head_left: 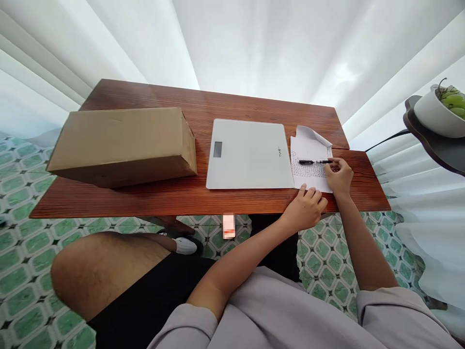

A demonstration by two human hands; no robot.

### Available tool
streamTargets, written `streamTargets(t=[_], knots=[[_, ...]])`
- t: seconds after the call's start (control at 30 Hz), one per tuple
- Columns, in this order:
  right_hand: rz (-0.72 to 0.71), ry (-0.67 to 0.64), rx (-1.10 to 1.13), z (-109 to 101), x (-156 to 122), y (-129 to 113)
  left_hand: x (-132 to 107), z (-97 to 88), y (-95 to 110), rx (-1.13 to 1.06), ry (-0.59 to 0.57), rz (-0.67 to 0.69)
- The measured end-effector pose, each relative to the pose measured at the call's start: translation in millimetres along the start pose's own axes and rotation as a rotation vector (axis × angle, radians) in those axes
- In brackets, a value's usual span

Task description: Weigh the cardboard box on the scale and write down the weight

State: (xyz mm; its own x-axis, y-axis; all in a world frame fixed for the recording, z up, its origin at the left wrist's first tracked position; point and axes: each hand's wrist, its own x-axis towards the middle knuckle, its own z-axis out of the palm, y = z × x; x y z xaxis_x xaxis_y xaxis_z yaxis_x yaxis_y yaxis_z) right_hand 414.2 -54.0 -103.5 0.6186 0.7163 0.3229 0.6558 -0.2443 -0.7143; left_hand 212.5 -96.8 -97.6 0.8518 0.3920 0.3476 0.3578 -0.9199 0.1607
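Observation:
A black pen (307,162) lies level across a handwritten sheet of paper (308,145), whose far corner curls up. My right hand (340,177) pinches the pen's right end between thumb and forefinger, resting on the sheet's right side. At the table's front edge, my left hand (305,207) is laid with fingers stretched out, the fingertips touching the paper's near edge. Just left of the paper sits a flat white scale (250,155) with a small dark display on its left part.
A closed cardboard box (119,140) occupies the left of the wooden table (174,198). To the right, a dark shelf (432,145) holds a white bowl (436,114) of green fruit. White curtains (254,53) hang behind. Below the table's front edge are my legs and a tiled floor.

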Motion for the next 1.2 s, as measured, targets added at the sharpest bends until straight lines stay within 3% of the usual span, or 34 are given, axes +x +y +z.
streamTargets(t=[0.17, 0.33, 0.57, 0.83, 1.0, 1.2], knots=[[-0.024, -0.032, -0.028, -1.2, 2.0, 0.6, -3.6, -0.7, -1.4, 0.033, -0.018, 0.036], [-0.027, 0.003, -0.018, -3.5, 4.7, 4.4, -26.3, -13.2, -8.4, 0.062, 0.013, 0.161], [0.015, -0.046, -0.015, -7.7, 4.1, 2.7, -65.9, -77.4, -32.9, 0.161, 0.017, 0.226], [0.028, -0.039, -0.068, -8.2, 5.8, 5.0, -98.4, -144.4, -67.7, 0.249, -0.053, 0.096], [0.026, -0.012, -0.111, -7.6, 5.6, 1.1, -116.3, -172.6, -83.2, 0.211, -0.182, -0.041], [-0.12, -0.02, -0.194, -9.5, 1.1, -1.8, -130.4, -194.5, -94.3, 0.196, -0.157, -0.136]])
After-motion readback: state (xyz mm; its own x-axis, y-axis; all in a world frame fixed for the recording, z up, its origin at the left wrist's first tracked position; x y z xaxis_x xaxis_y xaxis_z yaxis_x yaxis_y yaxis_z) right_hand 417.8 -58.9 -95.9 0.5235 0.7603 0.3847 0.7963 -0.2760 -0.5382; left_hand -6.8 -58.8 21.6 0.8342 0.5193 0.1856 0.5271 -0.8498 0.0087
